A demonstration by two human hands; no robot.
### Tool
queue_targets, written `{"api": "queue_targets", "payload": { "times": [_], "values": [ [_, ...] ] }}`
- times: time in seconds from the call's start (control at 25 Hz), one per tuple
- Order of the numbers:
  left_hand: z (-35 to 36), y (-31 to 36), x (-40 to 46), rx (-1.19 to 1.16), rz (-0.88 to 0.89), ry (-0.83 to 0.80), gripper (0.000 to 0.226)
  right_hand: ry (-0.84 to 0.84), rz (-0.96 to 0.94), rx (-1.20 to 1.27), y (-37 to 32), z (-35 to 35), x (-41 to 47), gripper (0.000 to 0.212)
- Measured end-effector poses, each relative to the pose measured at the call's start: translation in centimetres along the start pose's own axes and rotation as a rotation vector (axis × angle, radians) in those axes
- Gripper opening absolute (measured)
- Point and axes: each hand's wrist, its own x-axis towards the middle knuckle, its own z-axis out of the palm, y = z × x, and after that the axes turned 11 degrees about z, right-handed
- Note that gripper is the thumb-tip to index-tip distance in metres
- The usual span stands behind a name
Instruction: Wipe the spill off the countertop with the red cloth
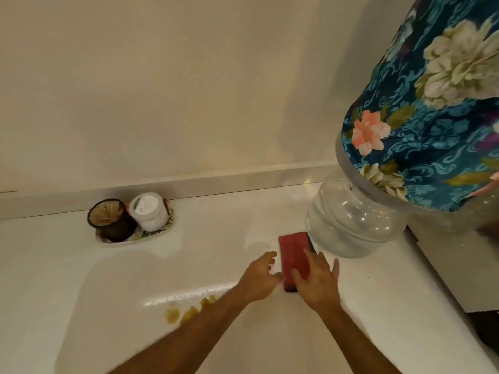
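A folded red cloth lies flat on the white countertop, just left of the water bottle. My right hand rests on the cloth's near right part with fingers spread. My left hand hovers at the cloth's left edge, fingers apart, holding nothing. A yellowish-brown spill sits in several blobs on the counter, partly hidden under my left forearm.
An upturned water bottle with a blue floral cover stands at the right on a dispenser. A small dish at the back wall holds a dark toothpick cup and a white jar.
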Motion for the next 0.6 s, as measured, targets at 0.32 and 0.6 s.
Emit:
{"api": "queue_targets", "payload": {
  "times": [0.32, 0.6],
  "values": [
    [2.4, -1.6, 5.5, -0.346, -0.179, -0.016, 0.052, -0.135, -0.036, -0.16, 0.7, 6.4, 4.9, 0.097],
    [-2.0, -4.4, 1.7, -0.136, -0.029, 0.07, 0.052, -0.08, -0.016, 0.158, 0.6, 6.4, 4.2, 0.058]
  ]
}}
